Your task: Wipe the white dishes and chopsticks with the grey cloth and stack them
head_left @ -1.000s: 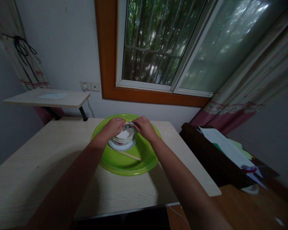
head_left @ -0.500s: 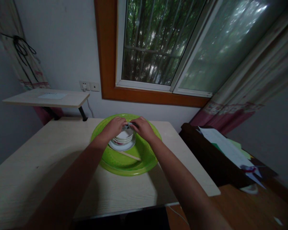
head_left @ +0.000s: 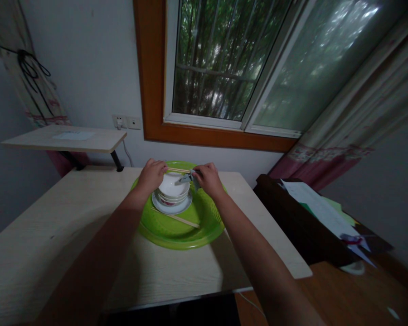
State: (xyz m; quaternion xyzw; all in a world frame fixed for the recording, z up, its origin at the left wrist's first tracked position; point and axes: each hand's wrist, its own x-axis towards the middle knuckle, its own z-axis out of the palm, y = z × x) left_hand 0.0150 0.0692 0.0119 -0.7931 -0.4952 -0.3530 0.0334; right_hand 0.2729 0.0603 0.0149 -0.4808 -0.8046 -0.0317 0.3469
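Note:
A pair of pale chopsticks [head_left: 177, 170] stretches level between my hands, above the green basin [head_left: 182, 243]. My left hand [head_left: 152, 174] is closed on their left end. At the other end my right hand [head_left: 207, 177] pinches a grey cloth [head_left: 194, 181] wrapped round the sticks, and a loose flap of it hangs below. Under them stands a stack of white bowls [head_left: 174, 186] on a white plate [head_left: 172, 210], inside the basin. More chopsticks [head_left: 182, 220] lie on the basin floor in front of the plate.
The basin stands on a light wooden table [head_left: 88, 217]. A small raised shelf [head_left: 68, 140] with a paper on it is at the back left. Papers [head_left: 321, 208] lie on a dark cabinet to the right. A window [head_left: 217, 63] is behind.
My hands have moved apart, the left one leftward and the right one rightward with the cloth. The chopsticks between them and the top bowl now show.

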